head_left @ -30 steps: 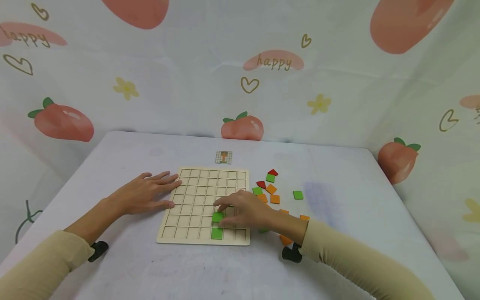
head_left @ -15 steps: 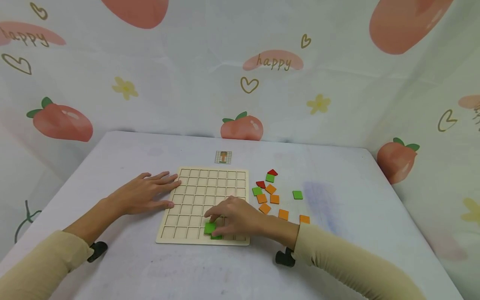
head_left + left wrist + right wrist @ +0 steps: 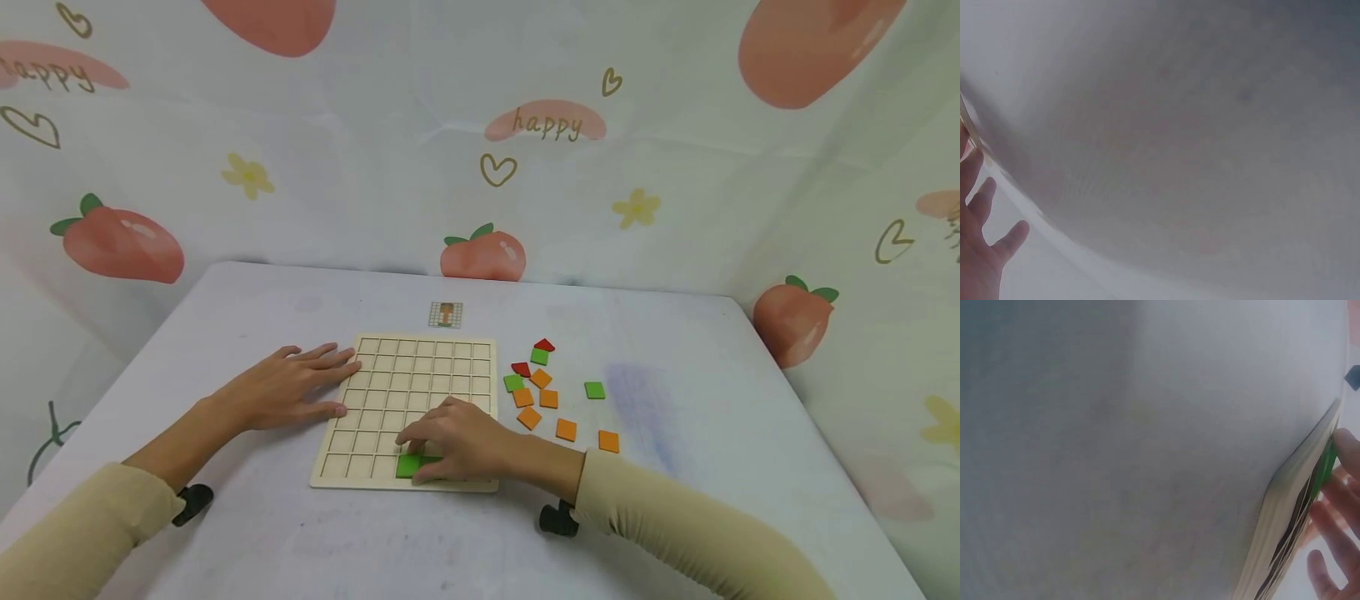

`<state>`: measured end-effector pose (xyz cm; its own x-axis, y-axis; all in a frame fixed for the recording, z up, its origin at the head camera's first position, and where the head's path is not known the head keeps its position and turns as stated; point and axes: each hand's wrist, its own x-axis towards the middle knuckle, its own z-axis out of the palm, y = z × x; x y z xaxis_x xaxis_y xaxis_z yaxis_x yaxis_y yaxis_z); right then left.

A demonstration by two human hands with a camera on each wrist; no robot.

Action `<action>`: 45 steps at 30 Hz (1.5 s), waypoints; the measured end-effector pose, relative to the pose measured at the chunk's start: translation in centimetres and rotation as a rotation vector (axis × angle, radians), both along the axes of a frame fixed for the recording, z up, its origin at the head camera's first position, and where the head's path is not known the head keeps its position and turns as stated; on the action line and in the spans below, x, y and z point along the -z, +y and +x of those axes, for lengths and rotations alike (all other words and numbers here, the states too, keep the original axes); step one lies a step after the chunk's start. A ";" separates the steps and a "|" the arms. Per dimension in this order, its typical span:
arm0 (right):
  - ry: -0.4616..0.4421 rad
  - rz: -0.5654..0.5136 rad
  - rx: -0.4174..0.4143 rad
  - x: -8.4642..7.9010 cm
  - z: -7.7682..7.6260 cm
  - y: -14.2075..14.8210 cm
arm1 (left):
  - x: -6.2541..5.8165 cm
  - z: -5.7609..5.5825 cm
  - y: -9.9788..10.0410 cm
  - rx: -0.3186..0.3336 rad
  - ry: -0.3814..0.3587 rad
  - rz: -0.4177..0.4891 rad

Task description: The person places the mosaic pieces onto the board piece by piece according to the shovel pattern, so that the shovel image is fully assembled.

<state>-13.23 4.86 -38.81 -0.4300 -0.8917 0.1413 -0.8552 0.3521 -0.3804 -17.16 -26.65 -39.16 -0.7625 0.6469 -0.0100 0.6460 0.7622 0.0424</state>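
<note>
A pale wooden grid board (image 3: 397,400) lies on the table. My left hand (image 3: 288,390) rests on the tabletop with spread fingers, its fingertips at the board's left edge. My right hand (image 3: 461,437) is over the board's near rows, holding a green square tile (image 3: 407,467) between thumb and fingers at a bottom-row square. Beside it, a second green tile (image 3: 431,460) is mostly hidden under that hand. In the right wrist view, thumb and fingertips sit on either side of the green (image 3: 1324,465) at the board's edge. The left wrist view shows the left hand's fingers (image 3: 982,200) at the far left.
Right of the board lie several orange square tiles (image 3: 549,399), two red triangles (image 3: 544,345) and a few green squares (image 3: 595,390). A small picture card (image 3: 446,314) lies behind the board. A printed cloth (image 3: 375,167) hangs behind the table.
My right hand has moved left and toward the near edge, bringing the green tile down to the bottom row, left of the other green one. The left hand stays in place.
</note>
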 end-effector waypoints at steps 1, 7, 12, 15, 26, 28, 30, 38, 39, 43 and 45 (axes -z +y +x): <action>0.009 -0.002 0.000 0.0 0.0 0.0 | 0.0 0.0 0.0 0.000 0.000 0.000; 0.019 0.009 0.015 0.2 0.1 -0.2 | -0.2 0.1 0.0 -0.003 -0.007 -0.003; 0.012 0.010 0.024 0.2 0.2 -0.3 | -0.3 0.2 0.0 -0.005 -0.006 -0.006; 0.011 0.009 0.025 0.2 0.2 -0.3 | -0.3 0.2 0.0 -0.005 -0.005 -0.006; -0.070 -0.013 0.034 -0.7 0.0 1.2 | -0.4 0.4 0.1 0.002 0.001 0.006; -0.116 -0.013 0.063 -1.1 -0.2 2.0 | -0.4 0.4 0.0 0.005 0.003 0.007; -0.149 -0.011 0.099 -1.4 -0.5 3.0 | -0.3 0.3 0.0 0.010 0.004 0.009; -0.127 -0.057 0.223 -2.3 -2.0 7.6 | 0.0 0.1 -0.1 0.008 0.009 0.016; -0.124 -0.072 0.227 -2.4 -2.2 8.3 | 0.0 0.1 -0.1 0.011 0.011 0.019; -0.108 -0.096 0.259 -2.4 -2.9 11.1 | -0.2 0.2 0.0 0.008 -0.004 0.014; -0.130 -0.096 0.300 -2.5 -3.1 12.4 | -0.3 0.2 0.1 0.007 -0.014 0.009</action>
